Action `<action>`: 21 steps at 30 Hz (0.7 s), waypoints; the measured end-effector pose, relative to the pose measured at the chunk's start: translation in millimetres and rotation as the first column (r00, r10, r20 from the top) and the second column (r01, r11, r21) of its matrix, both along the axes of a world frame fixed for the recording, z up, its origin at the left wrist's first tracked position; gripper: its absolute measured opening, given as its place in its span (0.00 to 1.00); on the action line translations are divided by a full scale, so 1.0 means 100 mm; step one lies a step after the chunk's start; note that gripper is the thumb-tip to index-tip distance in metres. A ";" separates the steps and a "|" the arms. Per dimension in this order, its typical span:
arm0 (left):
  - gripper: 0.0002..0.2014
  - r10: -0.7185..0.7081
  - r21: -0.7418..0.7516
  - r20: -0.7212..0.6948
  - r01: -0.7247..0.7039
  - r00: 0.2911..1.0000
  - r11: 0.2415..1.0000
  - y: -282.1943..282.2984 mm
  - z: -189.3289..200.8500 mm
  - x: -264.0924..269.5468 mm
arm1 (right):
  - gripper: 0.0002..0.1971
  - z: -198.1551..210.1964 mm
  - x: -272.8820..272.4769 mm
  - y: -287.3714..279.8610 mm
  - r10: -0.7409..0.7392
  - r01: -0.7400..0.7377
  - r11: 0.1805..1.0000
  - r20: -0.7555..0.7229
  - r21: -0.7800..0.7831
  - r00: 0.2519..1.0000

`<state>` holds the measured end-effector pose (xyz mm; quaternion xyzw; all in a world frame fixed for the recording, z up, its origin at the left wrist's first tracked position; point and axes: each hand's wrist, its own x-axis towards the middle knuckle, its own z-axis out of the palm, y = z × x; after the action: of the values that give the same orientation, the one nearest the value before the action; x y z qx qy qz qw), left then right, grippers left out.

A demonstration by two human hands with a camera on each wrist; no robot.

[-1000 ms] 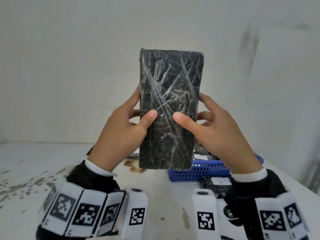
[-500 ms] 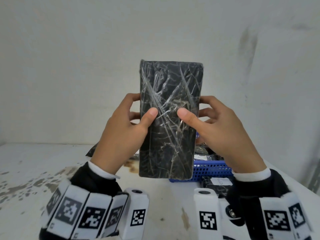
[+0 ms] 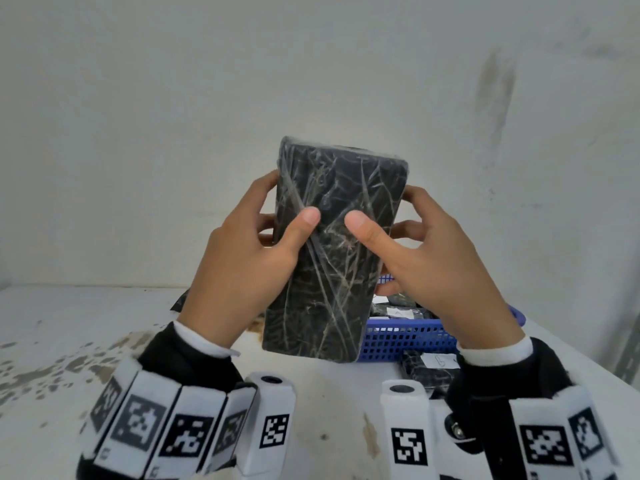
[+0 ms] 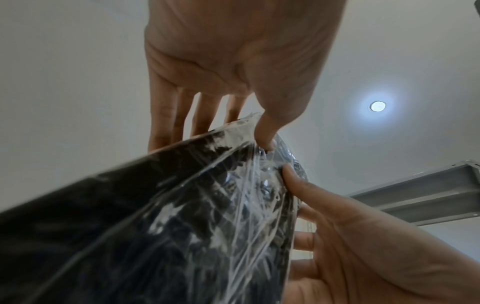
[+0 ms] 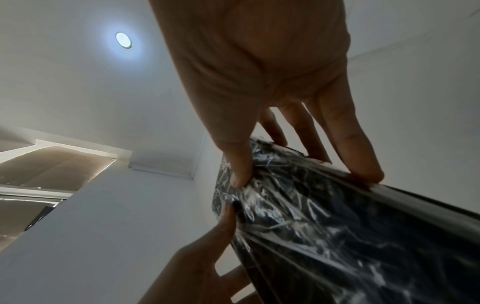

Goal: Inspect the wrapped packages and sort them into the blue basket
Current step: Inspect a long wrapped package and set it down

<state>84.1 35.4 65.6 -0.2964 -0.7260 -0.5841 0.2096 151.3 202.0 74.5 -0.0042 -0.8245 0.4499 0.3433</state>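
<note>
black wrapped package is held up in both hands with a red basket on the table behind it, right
Not quite: the basket is blue, not red, as the head view shows. The rest holds: left hand and right hand grip the black wrapped package in front of it.

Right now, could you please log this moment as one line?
inspect | wrapped package upright | left hand, right hand hold | blue basket behind

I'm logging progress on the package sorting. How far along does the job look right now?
Done: several wrapped packages already lie in the blue basket. In hand: the left hand and right hand hold one black package upright above the table, thumbs on its face, apparently inspecting it. Left: binning it, plus the labelled package lying in front of the basket.
</note>
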 end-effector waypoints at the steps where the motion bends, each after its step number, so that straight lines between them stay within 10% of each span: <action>1: 0.23 0.002 0.002 0.005 -0.002 1.000 1.000 0.00 0.00 0.01 | 0.30 0.00 0.00 -0.01 0.001 -0.001 1.000 -0.005 -0.010 1.000; 21: 0.30 0.011 0.005 -0.019 -0.011 1.000 1.000 0.03 0.00 0.08 | 0.35 -0.02 0.00 -0.07 0.025 -0.025 1.000 -0.070 0.009 0.997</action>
<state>91.8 38.3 65.9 -0.2973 -0.7241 -0.5819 0.2207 151.2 194.6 72.3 0.0233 -0.8137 0.4507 0.3665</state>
